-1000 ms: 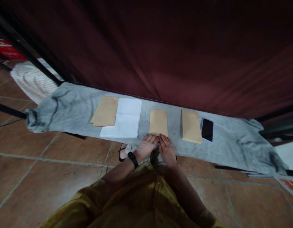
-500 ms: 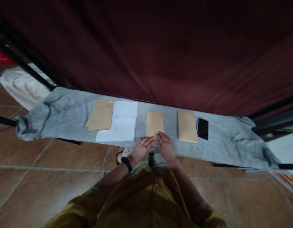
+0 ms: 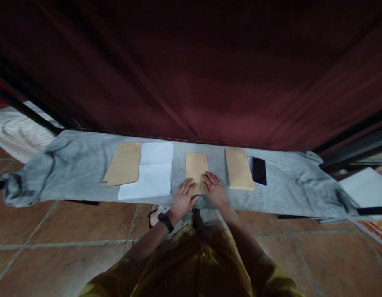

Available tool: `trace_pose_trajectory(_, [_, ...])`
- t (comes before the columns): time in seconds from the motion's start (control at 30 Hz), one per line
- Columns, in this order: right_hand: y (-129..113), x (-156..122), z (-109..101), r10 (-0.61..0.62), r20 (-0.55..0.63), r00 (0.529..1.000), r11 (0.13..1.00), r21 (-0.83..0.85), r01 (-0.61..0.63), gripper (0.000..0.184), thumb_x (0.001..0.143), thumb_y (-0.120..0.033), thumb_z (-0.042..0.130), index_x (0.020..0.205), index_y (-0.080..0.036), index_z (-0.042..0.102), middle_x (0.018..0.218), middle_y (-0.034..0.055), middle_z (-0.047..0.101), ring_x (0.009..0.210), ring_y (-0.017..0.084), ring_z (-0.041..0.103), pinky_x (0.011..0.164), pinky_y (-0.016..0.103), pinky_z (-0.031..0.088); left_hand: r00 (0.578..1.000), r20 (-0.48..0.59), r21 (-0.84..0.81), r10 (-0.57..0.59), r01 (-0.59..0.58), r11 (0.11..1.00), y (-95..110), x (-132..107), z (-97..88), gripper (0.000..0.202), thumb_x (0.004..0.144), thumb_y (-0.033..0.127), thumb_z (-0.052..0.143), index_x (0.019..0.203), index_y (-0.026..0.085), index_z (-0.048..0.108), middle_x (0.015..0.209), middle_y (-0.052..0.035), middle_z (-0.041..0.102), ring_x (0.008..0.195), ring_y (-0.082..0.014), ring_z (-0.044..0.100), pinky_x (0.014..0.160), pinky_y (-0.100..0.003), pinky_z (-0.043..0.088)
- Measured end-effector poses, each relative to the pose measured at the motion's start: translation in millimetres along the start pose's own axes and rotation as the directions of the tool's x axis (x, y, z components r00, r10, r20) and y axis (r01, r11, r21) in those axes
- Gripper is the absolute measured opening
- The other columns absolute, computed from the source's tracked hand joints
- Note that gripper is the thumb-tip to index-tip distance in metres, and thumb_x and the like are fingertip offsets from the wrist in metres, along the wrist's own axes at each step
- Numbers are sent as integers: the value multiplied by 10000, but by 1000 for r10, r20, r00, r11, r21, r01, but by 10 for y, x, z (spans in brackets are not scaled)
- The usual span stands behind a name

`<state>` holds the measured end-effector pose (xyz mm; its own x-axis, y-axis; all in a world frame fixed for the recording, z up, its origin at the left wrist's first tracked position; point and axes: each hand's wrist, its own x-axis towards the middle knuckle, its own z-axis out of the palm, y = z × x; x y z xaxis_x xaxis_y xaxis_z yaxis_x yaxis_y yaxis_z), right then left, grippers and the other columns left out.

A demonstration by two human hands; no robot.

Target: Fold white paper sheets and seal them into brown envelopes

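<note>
A brown paper envelope (image 3: pixel 196 164) lies lengthwise in front of me on the grey cloth, with small reddish print near its far right corner. Flat on its near left part rests my left hand (image 3: pixel 182 199), fingers stretched out and a black band on the wrist. My right hand (image 3: pixel 215 190) lies along the near right edge, fingertips touching the paper, also stretched out. Between the two hands the near end of the envelope shows. To the right is a stack of brown envelopes (image 3: pixel 239 169). At left, a few more envelopes (image 3: pixel 125 163) overlap a pile of white paper sheets (image 3: pixel 156 173).
A grey cloth (image 3: pixel 290 181) covers the narrow bench, its ends rumpled. Beside the right stack lies a phone (image 3: pixel 259 170). A dark red curtain (image 3: pixel 191 82) hangs right behind the bench. Black metal bars (image 3: pixel 358 134) stand at both sides, above a tiled floor (image 3: pixel 95 222).
My hands have moved apart from the envelope's near edge, where their fingertips nearly met, and now lie farther up along its two sides. The whole view has shifted slightly.
</note>
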<state>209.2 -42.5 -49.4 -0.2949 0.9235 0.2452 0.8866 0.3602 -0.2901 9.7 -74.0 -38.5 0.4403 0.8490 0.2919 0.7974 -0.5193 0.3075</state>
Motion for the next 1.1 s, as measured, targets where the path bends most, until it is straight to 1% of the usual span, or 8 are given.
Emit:
trace_pose_trajectory(0.1, [11,142,28,-10,12,1000,1000,-20,10,441,1040,-246,396,1460,-171,510,1530,112,497,1420,236,441,1177,441,360,1000,16,36,6,-6,999,-24,-2,29,460,1007,360,490,1414,147,511,1553,-171,445,1477,-297,361,1146,-505,407])
trace_pose_trajectory(0.33, [-4,566,153,-7,11,1000,1000,-12,7,465,1034,-261,392,1470,-132,489,1547,132,471,1447,221,406,1198,426,330,999,49,36,19,-21,999,-85,13,12,443,1009,343,489,1413,165,524,1550,-149,459,1459,-273,398,1159,-493,407])
trace_pose_trajectory(0.5, [60,832,209,48,7,999,999,-24,-48,475,1035,-264,380,1476,-119,478,1547,133,469,1448,217,409,1195,429,329,997,69,38,39,-42,998,-150,36,22,419,1012,310,492,1406,173,529,1546,-131,469,1460,-254,400,1166,-461,418])
trace_pose_trajectory(0.63, [96,957,220,83,12,996,995,-58,-83,469,1034,-267,394,1466,-114,493,1535,143,482,1434,228,435,1195,428,327,996,66,44,64,-67,997,-179,38,14,415,1011,263,475,1416,180,513,1544,-122,474,1468,-241,388,1156,-446,441])
trace_pose_trajectory(0.73, [21,1025,247,80,3,997,994,-68,-80,466,1033,-255,395,1473,-134,490,1540,132,479,1435,234,435,1200,430,319,994,63,70,92,-97,993,-183,24,25,422,1007,200,439,1424,189,507,1543,-114,478,1478,-245,371,1168,-448,428])
trace_pose_trajectory(0.93, [-285,1184,402,-81,57,995,996,-42,83,439,1037,-310,450,1464,-226,504,1553,90,470,1438,241,423,1217,466,276,991,73,113,109,-117,987,-258,-12,138,452,988,173,433,1435,180,498,1521,-126,502,1456,-266,408,1154,-472,441])
trace_pose_trajectory(1.0, [-327,1232,436,-77,58,995,995,-53,80,438,1034,-335,473,1461,-245,506,1562,87,457,1435,259,422,1211,491,274,990,77,114,118,-126,985,-285,-29,163,503,961,126,431,1458,192,477,1527,-120,496,1461,-263,402,1157,-476,435])
trace_pose_trajectory(1.1, [-294,1290,445,-42,40,998,996,-75,45,435,1032,-346,478,1458,-262,511,1564,75,455,1437,258,421,1208,489,278,988,85,100,130,-138,985,-294,-45,151,598,899,50,433,1482,183,450,1556,-123,460,1476,-257,374,1179,-473,404])
